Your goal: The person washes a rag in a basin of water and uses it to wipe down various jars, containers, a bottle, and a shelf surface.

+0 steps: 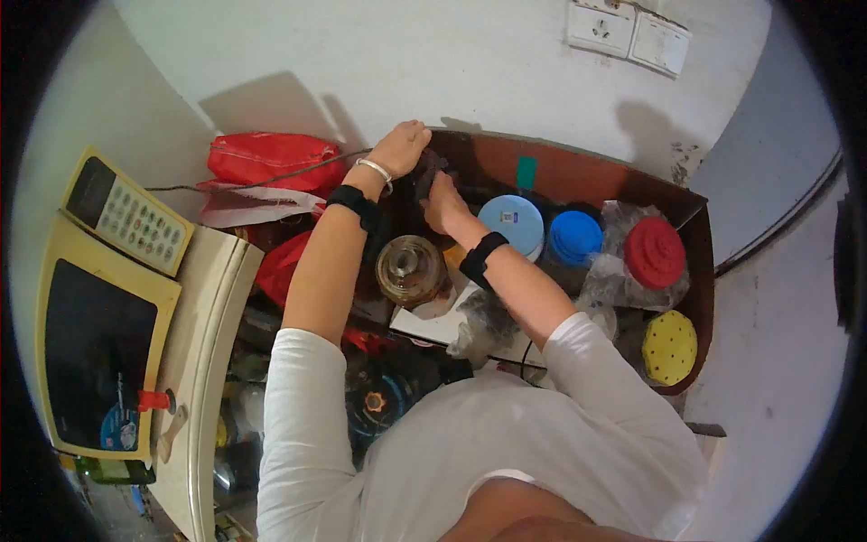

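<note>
My left hand (401, 150) is at the back left corner of a large brown box (610, 170), its fingers bent over the rim. Just below it, my right hand (444, 204) is closed on a dark cloth (428, 177) against the inside of the box wall; part of the cloth is hidden by the fingers. Near my right wrist stand a glass jar (411, 269) and a container with a light blue lid (511, 224). Both wrists wear black bands, and a pale bracelet circles the left one.
Inside the box are a blue lid (575, 238), a red lid (656, 253) in clear plastic and a yellow dotted lid (670, 348). Red bags (275, 161) lie left of it. A yellow microwave (108, 334) stands at far left on a cream cabinet (209, 361). Sockets (600, 29) are on the wall.
</note>
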`<state>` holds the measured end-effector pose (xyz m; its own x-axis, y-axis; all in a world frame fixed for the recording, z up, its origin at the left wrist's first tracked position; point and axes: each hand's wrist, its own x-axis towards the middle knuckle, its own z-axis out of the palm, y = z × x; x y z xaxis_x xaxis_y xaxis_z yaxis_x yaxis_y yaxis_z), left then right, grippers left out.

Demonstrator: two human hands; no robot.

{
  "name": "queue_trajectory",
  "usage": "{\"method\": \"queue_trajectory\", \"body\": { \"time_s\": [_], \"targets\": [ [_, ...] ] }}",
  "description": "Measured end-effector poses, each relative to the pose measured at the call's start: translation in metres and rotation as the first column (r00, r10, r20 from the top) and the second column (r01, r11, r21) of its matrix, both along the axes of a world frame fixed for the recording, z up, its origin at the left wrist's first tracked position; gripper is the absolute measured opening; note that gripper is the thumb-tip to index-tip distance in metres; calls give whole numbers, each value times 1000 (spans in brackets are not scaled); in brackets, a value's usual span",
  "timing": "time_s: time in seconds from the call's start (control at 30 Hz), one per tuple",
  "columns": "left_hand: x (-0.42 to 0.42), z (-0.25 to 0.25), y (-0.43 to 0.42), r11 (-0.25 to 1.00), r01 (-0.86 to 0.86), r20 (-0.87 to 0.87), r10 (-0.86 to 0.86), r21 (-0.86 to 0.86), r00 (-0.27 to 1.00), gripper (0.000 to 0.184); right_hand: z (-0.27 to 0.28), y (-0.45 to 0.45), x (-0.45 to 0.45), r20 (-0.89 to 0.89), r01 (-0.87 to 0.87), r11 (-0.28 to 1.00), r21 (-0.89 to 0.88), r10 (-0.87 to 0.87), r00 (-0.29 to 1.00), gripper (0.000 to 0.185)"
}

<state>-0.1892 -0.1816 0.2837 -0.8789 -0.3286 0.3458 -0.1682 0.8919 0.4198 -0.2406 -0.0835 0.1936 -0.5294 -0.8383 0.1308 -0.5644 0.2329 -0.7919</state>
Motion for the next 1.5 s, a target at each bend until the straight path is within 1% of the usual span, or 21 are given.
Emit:
{"method": "queue_trajectory", "body": {
  "time_s": [0.07, 0.2, 0.27, 0.3, 0.37, 0.4, 0.5, 0.57, 0.6, 0.63, 0.67, 0.7, 0.77, 0.97, 1.13, 1.2, 1.27, 1.33, 1.37, 1.43, 1.5],
  "targets": [
    [2, 3, -6, 947, 172, 216, -114, -271, 970, 33, -11, 4, 5, -25, 81, 994, 78, -79, 997, 40],
    [-3, -10, -14, 991, 35, 228, -5, -129, 974, 40, -15, 18, 12, -20, 52, 992, 113, -50, 999, 44],
    [-3, -19, -16, 989, 62, 14, -60, -132, 998, 31, -60, 17, 14, -311, 175, 984, -9, -170, 935, 41],
    [-4, -17, -15, 989, 63, 9, -63, -130, 998, 31, -56, 18, 9, -315, 178, 984, -8, -171, 933, 41],
    [-4, -14, -16, 984, 97, 92, -83, -152, 992, 33, -51, 22, -1, -65, -25, 939, 342, 50, 997, 43],
    [-6, -13, -17, 984, 98, 90, -85, -150, 992, 33, -43, 27, 1, -67, -23, 939, 344, 49, 997, 43],
    [-6, -7, -20, 982, 98, 243, -56, -163, 968, 39, -12, 40, 12, -160, -64, 965, 253, 107, 981, 30],
    [-6, -1, -18, 944, 205, 347, -107, -259, 932, 49, 0, 40, 24, -408, -107, 973, -204, 15, 913, 27],
    [-3, 6, -10, 944, 207, 348, -110, -256, 931, 49, 11, 40, 27, -407, -105, 974, -202, 14, 914, 27],
    [2, 14, 2, 993, 58, 265, -83, 101, 961, 55, 23, 36, 29, -545, -197, 944, -263, 23, 838, 27],
    [5, 20, 9, 889, -72, 197, -21, 453, 980, 62, 31, 32, 28, -670, -297, 904, -309, 15, 742, 27],
    [5, 19, 7, 889, -74, 197, -18, 452, 980, 62, 33, 28, 23, -670, -299, 902, -310, 16, 742, 27],
    [5, 19, 2, 869, -105, 246, -20, 484, 969, 76, 36, 26, 9, -941, -338, 940, -51, 68, 332, 29],
    [4, 24, 6, 924, -29, 272, -82, 380, 959, 77, 6, 12, -3, -980, -270, 954, 127, 163, 116, 34],
    [-10, 5, -15, 982, 81, 299, -129, 168, 945, 66, -20, -8, 7, -910, -173, 902, 396, 359, -209, 26],
    [-9, 3, -16, 989, 89, 297, -120, 116, 947, 58, -21, -16, 3, -841, -212, 816, 537, 498, -214, 25],
    [-12, -1, -21, 838, 352, 435, -156, -417, 887, 43, -15, -20, 4, -754, -241, 715, 656, 619, -219, 25],
    [-15, -14, -22, 931, 182, 327, -73, -317, 942, 36, -8, -23, 7, -565, -113, 555, 824, 793, -225, 24],
    [-17, -20, -22, 982, 12, 233, 33, -188, 972, 30, -5, -18, 4, -563, -106, 554, 826, 795, -228, 24],
    [-19, -26, -19, 985, -26, 177, 57, -171, 983, 29, 0, 2, -3, -650, -204, 624, 755, 669, -361, 20],
    [-16, -21, -13, 987, -57, 131, 77, -149, 988, 28, -10, 20, -13, -681, -241, 638, 731, 659, -320, 20]
  ]
}}
